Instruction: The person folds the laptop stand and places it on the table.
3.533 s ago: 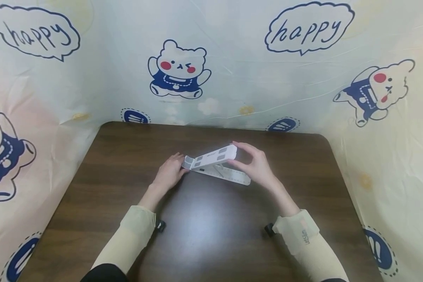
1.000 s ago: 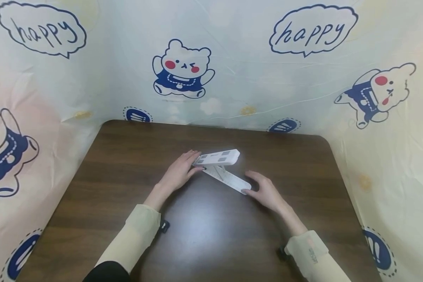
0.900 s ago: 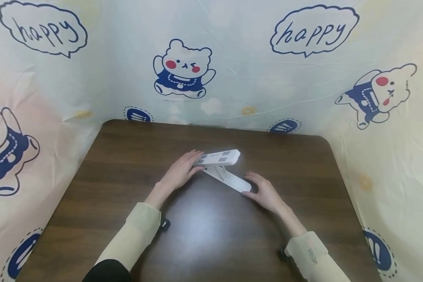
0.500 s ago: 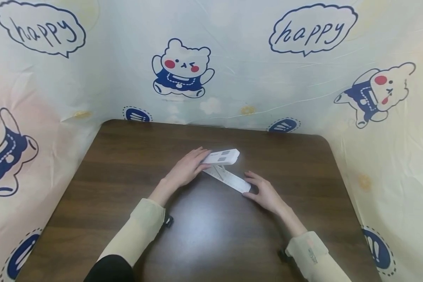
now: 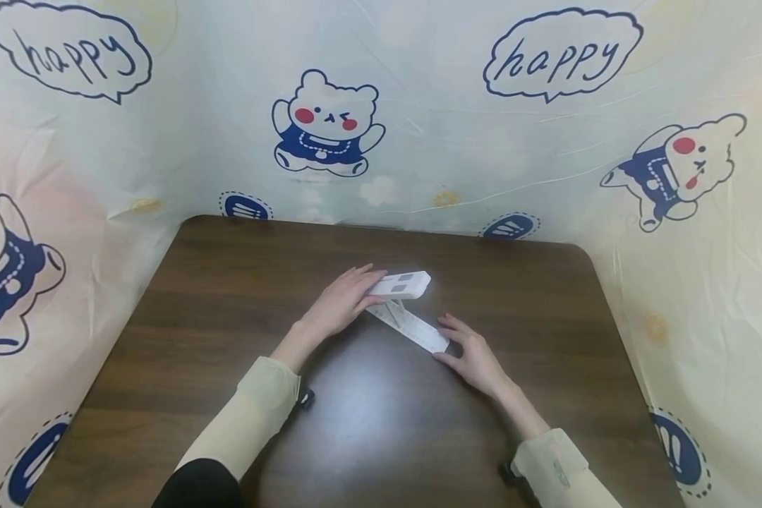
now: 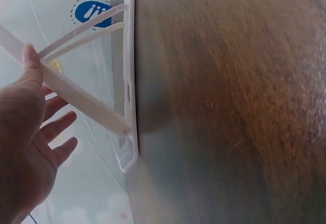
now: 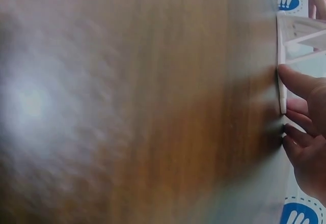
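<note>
A white folding stand (image 5: 413, 330) is spread in a V on the table, a prop between its flat base and its raised upper panel (image 5: 401, 285) with grey pads. My left hand (image 5: 339, 303) pinches the upper panel partway along, thumb on the near edge and fingers over the far one. In the left wrist view, the thumb lies at the panel (image 6: 84, 99) near the two prop struts (image 6: 84, 36). My right hand (image 5: 479, 363) holds the base's free end between thumb and fingers; the right wrist view shows this grip (image 7: 305, 89). The left hand covers the hinge end in the head view.
The stand is on a dark brown wooden table (image 5: 228, 282) with rounded far corners. A pale cloth (image 5: 432, 127) printed with bears and "happy" bubbles hangs behind and at both sides. Small black wrist devices (image 5: 306, 398) sit under the cream sleeves (image 5: 241, 416).
My right hand has gone from the raised panel to the base's free end. My left hand has slid rightward from the hinge end along the upper panel. The stand has turned slightly.
</note>
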The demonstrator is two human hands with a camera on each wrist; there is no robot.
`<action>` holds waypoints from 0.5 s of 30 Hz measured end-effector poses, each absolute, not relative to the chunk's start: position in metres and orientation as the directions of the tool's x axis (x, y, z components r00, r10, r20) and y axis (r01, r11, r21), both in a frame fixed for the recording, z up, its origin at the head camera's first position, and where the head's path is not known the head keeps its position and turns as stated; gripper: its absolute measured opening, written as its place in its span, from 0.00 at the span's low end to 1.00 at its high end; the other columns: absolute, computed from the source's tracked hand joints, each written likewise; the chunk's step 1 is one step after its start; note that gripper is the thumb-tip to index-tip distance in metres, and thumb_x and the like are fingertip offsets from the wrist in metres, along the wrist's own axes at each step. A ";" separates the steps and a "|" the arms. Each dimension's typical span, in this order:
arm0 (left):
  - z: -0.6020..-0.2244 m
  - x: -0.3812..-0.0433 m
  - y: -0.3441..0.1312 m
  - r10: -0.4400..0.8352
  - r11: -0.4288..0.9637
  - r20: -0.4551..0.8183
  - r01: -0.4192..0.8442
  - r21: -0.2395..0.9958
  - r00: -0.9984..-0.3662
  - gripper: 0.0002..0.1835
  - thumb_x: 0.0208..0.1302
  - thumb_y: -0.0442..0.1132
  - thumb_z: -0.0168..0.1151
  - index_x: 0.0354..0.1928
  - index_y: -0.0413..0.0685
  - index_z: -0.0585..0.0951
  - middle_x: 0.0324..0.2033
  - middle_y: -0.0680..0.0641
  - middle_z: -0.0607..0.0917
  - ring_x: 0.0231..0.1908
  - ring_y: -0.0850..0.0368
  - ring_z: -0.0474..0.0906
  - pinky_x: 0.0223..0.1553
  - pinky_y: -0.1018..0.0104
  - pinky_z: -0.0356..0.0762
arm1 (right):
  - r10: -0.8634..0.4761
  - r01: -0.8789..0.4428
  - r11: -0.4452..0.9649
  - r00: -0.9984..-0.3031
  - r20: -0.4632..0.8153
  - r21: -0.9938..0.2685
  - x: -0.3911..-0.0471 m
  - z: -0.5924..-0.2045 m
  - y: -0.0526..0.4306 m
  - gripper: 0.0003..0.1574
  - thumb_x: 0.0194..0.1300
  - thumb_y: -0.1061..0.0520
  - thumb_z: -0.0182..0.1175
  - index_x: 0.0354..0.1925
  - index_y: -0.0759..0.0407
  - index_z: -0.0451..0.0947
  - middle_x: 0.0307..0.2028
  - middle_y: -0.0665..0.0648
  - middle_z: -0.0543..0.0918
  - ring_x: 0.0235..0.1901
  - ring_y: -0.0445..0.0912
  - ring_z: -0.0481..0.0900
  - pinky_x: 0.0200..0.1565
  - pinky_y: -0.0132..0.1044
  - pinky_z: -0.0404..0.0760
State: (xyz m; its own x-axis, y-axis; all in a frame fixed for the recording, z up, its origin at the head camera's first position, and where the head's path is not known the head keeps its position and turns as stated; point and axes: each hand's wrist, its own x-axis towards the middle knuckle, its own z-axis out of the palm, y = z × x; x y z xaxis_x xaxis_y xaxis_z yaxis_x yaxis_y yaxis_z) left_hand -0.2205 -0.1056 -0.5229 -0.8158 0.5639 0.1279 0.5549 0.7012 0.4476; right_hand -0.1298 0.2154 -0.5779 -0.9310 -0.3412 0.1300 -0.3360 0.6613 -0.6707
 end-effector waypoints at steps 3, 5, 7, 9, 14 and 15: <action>-0.522 -0.220 -0.106 0.566 0.695 0.123 0.552 0.461 -0.815 0.34 0.81 0.56 0.61 0.80 0.46 0.73 0.77 0.41 0.79 0.83 0.39 0.67 0.87 0.41 0.61 | -0.327 -0.373 0.645 -0.923 0.201 -0.667 -0.129 -0.602 0.219 0.33 0.69 0.50 0.79 0.64 0.67 0.86 0.73 0.65 0.82 0.77 0.64 0.76 0.77 0.59 0.77; -0.522 -0.220 -0.107 0.567 0.689 0.118 0.548 0.475 -0.815 0.34 0.81 0.55 0.61 0.81 0.47 0.73 0.78 0.42 0.79 0.83 0.39 0.67 0.87 0.41 0.60 | -0.306 -0.378 0.645 -0.924 0.228 -0.664 -0.126 -0.610 0.217 0.33 0.68 0.49 0.79 0.64 0.66 0.86 0.72 0.64 0.83 0.77 0.63 0.76 0.76 0.57 0.78; -0.522 -0.220 -0.107 0.568 0.680 0.120 0.546 0.489 -0.814 0.33 0.82 0.54 0.61 0.81 0.48 0.73 0.78 0.42 0.79 0.83 0.39 0.67 0.87 0.40 0.60 | -0.281 -0.371 0.645 -0.928 0.243 -0.668 -0.122 -0.608 0.210 0.32 0.67 0.51 0.80 0.62 0.67 0.87 0.71 0.64 0.84 0.76 0.64 0.77 0.75 0.60 0.79; -0.522 -0.220 -0.108 0.570 0.671 0.129 0.550 0.497 -0.812 0.33 0.82 0.53 0.62 0.81 0.49 0.73 0.77 0.42 0.79 0.83 0.39 0.67 0.86 0.39 0.60 | -0.253 -0.354 0.652 -0.935 0.247 -0.671 -0.116 -0.600 0.202 0.31 0.65 0.54 0.81 0.60 0.69 0.87 0.70 0.65 0.85 0.75 0.66 0.78 0.72 0.64 0.80; -0.523 -0.219 -0.110 0.571 0.658 0.157 0.564 0.499 -0.806 0.31 0.82 0.51 0.61 0.81 0.51 0.73 0.78 0.42 0.78 0.83 0.38 0.67 0.86 0.37 0.61 | -0.214 -0.327 0.667 -0.945 0.248 -0.669 -0.107 -0.584 0.188 0.30 0.60 0.58 0.82 0.57 0.72 0.88 0.68 0.67 0.85 0.74 0.66 0.78 0.71 0.65 0.80; -0.523 -0.218 -0.111 0.568 0.659 0.156 0.560 0.501 -0.808 0.31 0.82 0.51 0.61 0.81 0.52 0.73 0.78 0.43 0.78 0.82 0.39 0.68 0.85 0.37 0.62 | -0.219 -0.337 0.669 -0.941 0.257 -0.663 -0.106 -0.585 0.188 0.30 0.61 0.57 0.83 0.57 0.72 0.88 0.68 0.67 0.85 0.74 0.66 0.79 0.71 0.64 0.81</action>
State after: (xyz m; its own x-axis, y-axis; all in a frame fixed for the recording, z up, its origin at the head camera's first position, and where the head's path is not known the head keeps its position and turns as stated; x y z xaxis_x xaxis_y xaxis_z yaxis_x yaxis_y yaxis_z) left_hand -0.2184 -0.1106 -0.5227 -0.8080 0.5683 0.1557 0.5604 0.6594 0.5011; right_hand -0.1064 0.1877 -0.5852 -0.9412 -0.2192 0.2570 -0.3368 0.6685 -0.6631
